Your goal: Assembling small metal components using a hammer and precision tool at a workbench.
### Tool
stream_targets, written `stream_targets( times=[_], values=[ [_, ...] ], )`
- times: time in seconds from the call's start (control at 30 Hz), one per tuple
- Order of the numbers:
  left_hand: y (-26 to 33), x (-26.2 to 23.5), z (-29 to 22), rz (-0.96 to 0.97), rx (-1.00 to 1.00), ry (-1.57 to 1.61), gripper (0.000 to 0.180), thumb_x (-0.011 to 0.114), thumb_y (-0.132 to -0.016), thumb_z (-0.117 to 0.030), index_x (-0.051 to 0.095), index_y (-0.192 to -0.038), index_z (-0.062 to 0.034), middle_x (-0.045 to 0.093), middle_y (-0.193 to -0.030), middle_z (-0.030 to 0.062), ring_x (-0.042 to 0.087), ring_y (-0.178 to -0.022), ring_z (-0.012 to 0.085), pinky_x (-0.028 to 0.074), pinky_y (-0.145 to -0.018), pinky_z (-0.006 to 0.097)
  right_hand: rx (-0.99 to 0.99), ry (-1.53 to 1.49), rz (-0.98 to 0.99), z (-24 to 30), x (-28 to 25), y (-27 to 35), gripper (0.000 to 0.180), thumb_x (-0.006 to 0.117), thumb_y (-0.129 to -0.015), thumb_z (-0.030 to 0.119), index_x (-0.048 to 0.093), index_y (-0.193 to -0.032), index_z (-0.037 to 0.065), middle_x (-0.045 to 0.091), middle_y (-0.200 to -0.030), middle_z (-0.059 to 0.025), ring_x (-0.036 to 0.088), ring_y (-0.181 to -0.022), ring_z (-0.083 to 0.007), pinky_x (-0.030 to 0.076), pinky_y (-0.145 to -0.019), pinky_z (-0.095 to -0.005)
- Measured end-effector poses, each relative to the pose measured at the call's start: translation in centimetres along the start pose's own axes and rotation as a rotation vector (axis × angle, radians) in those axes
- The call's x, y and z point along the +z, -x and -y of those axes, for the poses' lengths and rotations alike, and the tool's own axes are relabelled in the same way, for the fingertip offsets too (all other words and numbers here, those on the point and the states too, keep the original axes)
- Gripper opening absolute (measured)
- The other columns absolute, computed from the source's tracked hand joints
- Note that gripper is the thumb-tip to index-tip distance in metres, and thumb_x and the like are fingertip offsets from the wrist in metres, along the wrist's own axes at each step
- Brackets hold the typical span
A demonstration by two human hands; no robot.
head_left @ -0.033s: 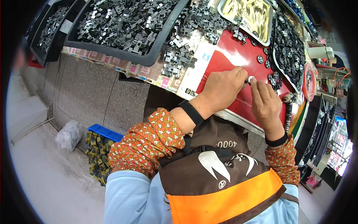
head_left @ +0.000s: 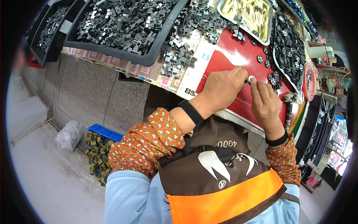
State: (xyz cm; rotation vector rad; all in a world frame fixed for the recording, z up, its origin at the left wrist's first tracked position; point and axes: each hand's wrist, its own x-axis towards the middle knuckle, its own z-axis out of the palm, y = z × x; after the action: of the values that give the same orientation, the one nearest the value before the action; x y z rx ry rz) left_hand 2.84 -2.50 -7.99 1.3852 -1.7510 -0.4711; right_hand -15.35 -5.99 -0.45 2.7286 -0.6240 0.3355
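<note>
Both my hands meet over the red work mat. Between their fingertips is a small wheel with a pale face and a dark rim. My left hand is closed, thumb and forefinger pinching at the wheel's left side, where a bit of dark part shows. My right hand is closed too, its fingertips pressed on the wheel's right side. My fingers hide most of what they grip. Several loose black wheels with silvery spokes lie on the mat just beyond my right hand.
A large black tray of dark metal clips stands at the far left, with more loose clips beside it. Behind the mat sits a metal tray of brass-coloured pins. Another tray heaped with black wheels is at right. A dark-wrapped handle lies near my right wrist.
</note>
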Motion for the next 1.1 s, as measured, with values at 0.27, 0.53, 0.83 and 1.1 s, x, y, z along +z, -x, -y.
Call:
stream_targets(
  times=[0.27, 0.53, 0.83, 1.1],
  values=[
    [0.0, 0.1, 0.0, 0.011, 0.009, -0.028, 0.022, 0.074, -0.092, -0.018, 0.058, -0.103, -0.0099, 0.064, -0.092, 0.0072, 0.070, -0.076, 0.0298, 0.052, -0.059, 0.043, -0.003, 0.021, 0.000, -0.1, 0.8, 0.4, 0.036, 0.070, -0.082, -0.002, 0.069, -0.117, -0.011, 0.067, -0.104, -0.0183, 0.068, -0.084, -0.0281, 0.057, -0.066, -0.0351],
    [-0.1, -0.5, -0.1, 0.010, -0.015, 0.079, 0.020, 0.075, -0.092, -0.017, 0.060, -0.102, -0.0091, 0.065, -0.093, 0.0077, 0.069, -0.077, 0.0319, 0.052, -0.061, 0.044, 0.225, -0.301, -0.102, 0.2, 1.2, 0.4, 0.027, 0.072, -0.084, -0.010, 0.070, -0.110, -0.005, 0.068, -0.098, -0.0173, 0.070, -0.081, -0.0315, 0.057, -0.067, -0.0382],
    [-0.3, -0.7, -0.2, 0.002, -0.030, 0.092, 0.018, 0.074, -0.092, -0.019, 0.061, -0.103, -0.0111, 0.064, -0.093, 0.0072, 0.069, -0.077, 0.0327, 0.051, -0.062, 0.046, 0.362, -0.532, -0.172, 0.3, 1.4, 0.2, 0.020, 0.072, -0.087, -0.013, 0.069, -0.105, -0.004, 0.068, -0.092, -0.0166, 0.069, -0.079, -0.0297, 0.056, -0.067, -0.0352],
    [-0.3, -0.6, -0.1, 0.009, -0.029, 0.096, 0.016, 0.073, -0.093, -0.019, 0.063, -0.102, -0.0107, 0.065, -0.094, 0.0077, 0.069, -0.078, 0.0332, 0.052, -0.062, 0.045, 0.619, -0.814, -0.123, 0.0, 1.6, 0.8, 0.014, 0.073, -0.089, -0.008, 0.070, -0.101, -0.003, 0.067, -0.091, -0.0084, 0.065, -0.078, -0.0132, 0.053, -0.068, -0.0263]
  ],
)
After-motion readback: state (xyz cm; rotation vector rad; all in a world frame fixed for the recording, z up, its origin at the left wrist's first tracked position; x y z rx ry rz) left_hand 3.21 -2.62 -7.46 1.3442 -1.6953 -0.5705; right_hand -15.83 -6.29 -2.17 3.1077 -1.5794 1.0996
